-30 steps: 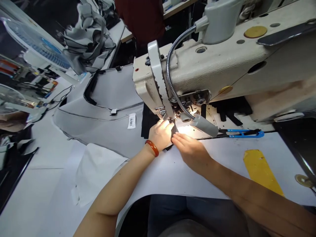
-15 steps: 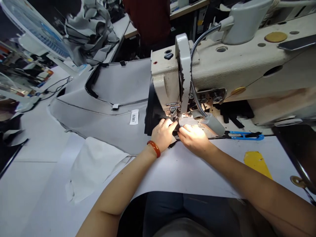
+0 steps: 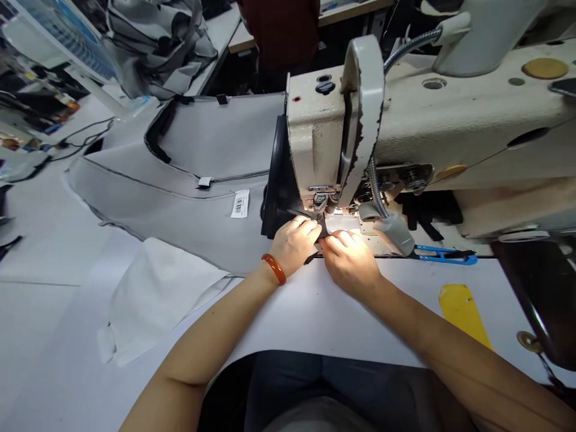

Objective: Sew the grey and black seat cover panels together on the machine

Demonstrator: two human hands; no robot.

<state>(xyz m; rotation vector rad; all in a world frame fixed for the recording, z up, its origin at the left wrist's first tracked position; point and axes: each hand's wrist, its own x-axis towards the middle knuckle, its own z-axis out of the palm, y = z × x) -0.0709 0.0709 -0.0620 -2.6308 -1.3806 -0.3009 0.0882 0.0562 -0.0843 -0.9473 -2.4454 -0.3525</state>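
Observation:
Under the lit needle area of a sewing machine (image 3: 315, 138), both of my hands hold a small dark fabric piece (image 3: 323, 228). My left hand (image 3: 294, 240), with a reddish bangle at the wrist, is closed, its fingertips pressing on the piece's left side. Close beside it on the right, my right hand (image 3: 348, 258) pinches the near edge of the same piece. My fingers hide most of it. A large grey fabric cover (image 3: 189, 219) with a barcode label (image 3: 240, 204) spreads out to the left, and black material (image 3: 281, 180) stands against the machine head.
Blue thread snips (image 3: 445, 255) lie right of the lamp, with a yellow card (image 3: 465, 312) nearer me. A white cloth (image 3: 157, 300) rests on the left of the table. Behind are a fan (image 3: 81, 48), heaped grey fabric (image 3: 157, 48) and a person in dark red (image 3: 281, 36).
The camera view has shifted and tilted slightly, so the machine appears further right. Both hands stay on the dark piece at the needle, with little visible movement of their own.

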